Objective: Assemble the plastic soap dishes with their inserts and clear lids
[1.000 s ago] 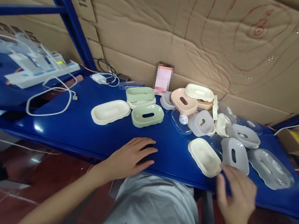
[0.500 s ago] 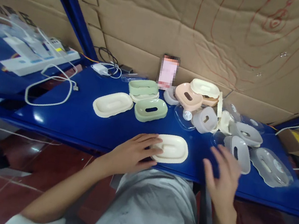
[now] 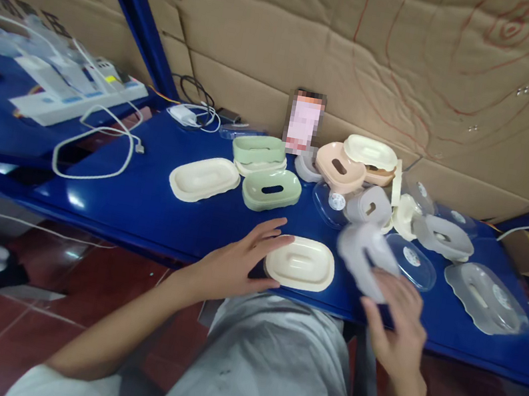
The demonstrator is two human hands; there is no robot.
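Beyond your left hand [image 3: 236,261] and to its left, a cream plate [image 3: 204,179] lies on the table [image 3: 134,217], with a green tub [image 3: 258,193] just right of it, directly beyond your fingers. That left hand is half open, fingers spread and thumb apart, straddling the left end of a cream tray [image 3: 301,263]; whether they press on it you cannot tell from here. Half a second ago your fingers lay flatter over that end; the tray itself sits much as it did, close in front of you between your two hands. Its long axis runs left to right, the left end toward your palm. Right of the tray is a grey case [image 3: 356,246], blurred, with your right hand [image 3: 398,325] partly closed on its near right end, fingers over it and thumb below. Earlier it lay on the table beyond that hand, which was open and had hold of nothing. Its long axis now slants, the free end pointing away from your right hand, up and to the left. A clear lid [image 3: 416,262], more exposed than before, lies just beyond your right fingers.
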